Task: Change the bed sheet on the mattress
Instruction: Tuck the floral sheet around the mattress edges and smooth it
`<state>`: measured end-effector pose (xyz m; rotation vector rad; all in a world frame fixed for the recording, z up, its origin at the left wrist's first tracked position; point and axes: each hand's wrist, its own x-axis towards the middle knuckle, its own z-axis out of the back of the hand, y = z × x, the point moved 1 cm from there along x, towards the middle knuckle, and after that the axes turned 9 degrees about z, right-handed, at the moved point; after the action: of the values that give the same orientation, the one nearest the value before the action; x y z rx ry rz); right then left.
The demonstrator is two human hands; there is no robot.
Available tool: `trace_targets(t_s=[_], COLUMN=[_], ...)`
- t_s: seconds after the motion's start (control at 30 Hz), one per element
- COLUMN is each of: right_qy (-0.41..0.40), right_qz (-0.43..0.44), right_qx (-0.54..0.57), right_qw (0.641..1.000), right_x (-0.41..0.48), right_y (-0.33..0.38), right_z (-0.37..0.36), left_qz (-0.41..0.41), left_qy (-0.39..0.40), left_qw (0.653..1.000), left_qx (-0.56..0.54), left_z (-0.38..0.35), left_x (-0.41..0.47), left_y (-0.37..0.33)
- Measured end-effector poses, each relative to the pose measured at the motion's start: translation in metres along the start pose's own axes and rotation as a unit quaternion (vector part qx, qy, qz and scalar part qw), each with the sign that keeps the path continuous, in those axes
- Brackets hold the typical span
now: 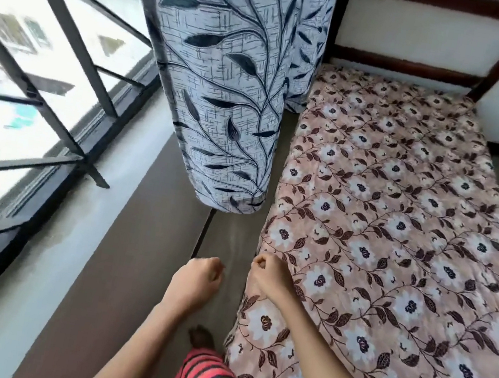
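The pinkish-beige fabric bed sheet [392, 232], with white flowers and brown leaves, lies spread flat and lightly wrinkled. The left hand [197, 275] is fisted, empty; the right hand [268, 274] curls at its edge, grip unclear.

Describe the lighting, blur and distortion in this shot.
Head view: daylight overexposes the window; its bars look smeared and skewed by the wide lens; the floral sheet is evenly lit and sharp, without hard shadows; the curtain is sharp too.
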<state>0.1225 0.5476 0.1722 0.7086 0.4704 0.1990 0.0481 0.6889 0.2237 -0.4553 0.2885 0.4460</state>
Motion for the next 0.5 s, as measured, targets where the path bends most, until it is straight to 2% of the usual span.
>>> trace_targets(t_s=[0.23, 0.5], right_qy=[-0.036, -0.035], right_qz=[-0.092, -0.154], right_qx=[0.011, 0.003], right_qw=[0.995, 0.987], right_x=[0.051, 0.047], right_y=[-0.012, -0.025], right_z=[-0.008, -0.02], left_qz=[-0.077, -0.117], left_qy=[0.081, 0.149], left_qw=[0.99, 0.975], left_qx=[0.083, 0.115], left_z=[0.012, 0.008], left_x=[0.091, 0.129], left_y=[-0.013, -0.001])
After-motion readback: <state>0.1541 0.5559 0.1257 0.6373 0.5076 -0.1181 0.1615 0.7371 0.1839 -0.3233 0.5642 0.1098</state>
